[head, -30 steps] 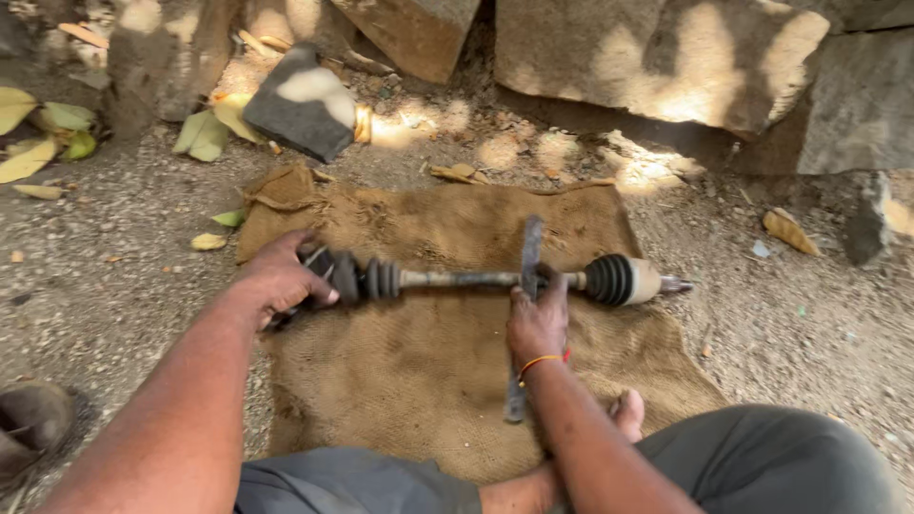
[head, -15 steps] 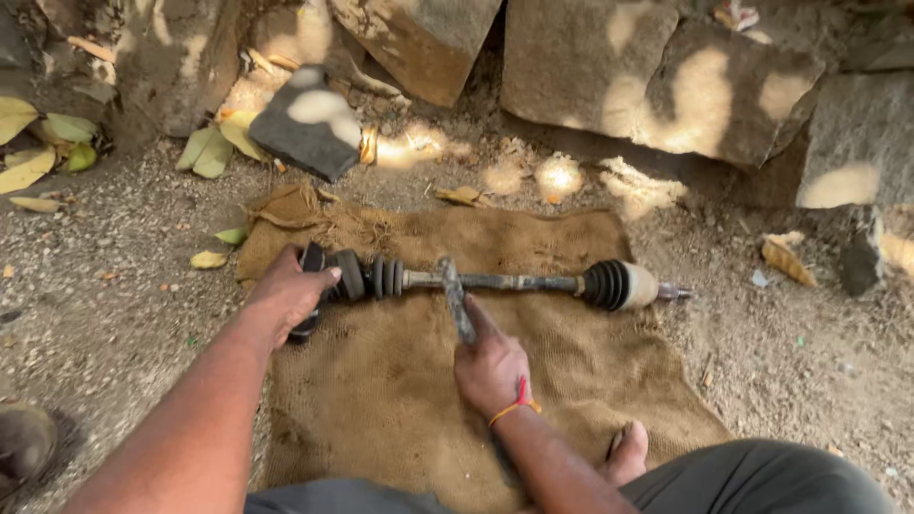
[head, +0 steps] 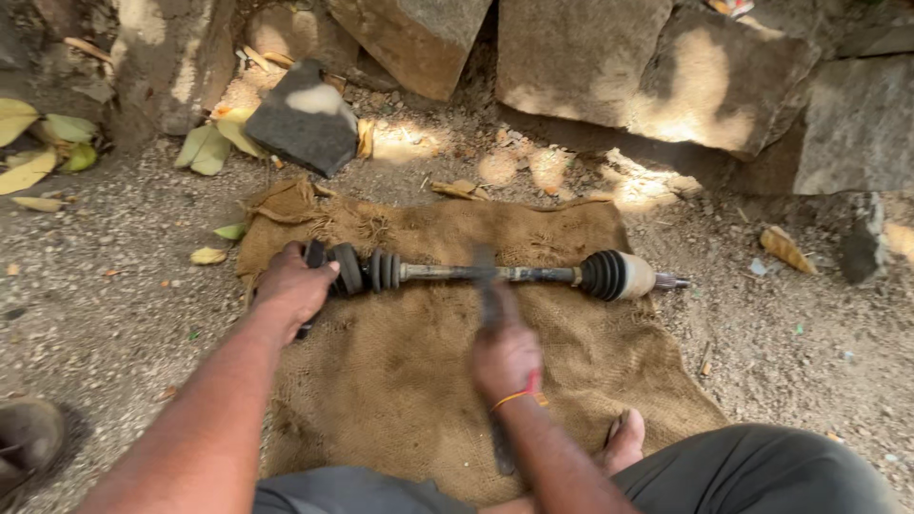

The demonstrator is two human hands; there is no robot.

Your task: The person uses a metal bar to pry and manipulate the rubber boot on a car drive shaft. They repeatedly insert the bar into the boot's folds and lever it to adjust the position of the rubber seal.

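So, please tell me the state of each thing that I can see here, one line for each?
Drive shaft: lying flat across the sack, rubber boots on both ends.
Left hand: closed on the shaft's left end.
Right hand: gripping a long metal tool, blurred.
Metal tool: blurred; its tip is over the shaft's middle.
Burlap sack: spread flat on the ground, top left corner crumpled.
Bare foot: resting on the sack.

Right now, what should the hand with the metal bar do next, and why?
Probably bring the blurred dark metal bar in the right hand down onto the long grey axle shaft, since it already hangs over the shaft's middle while the left hand steadies the ribbed end.
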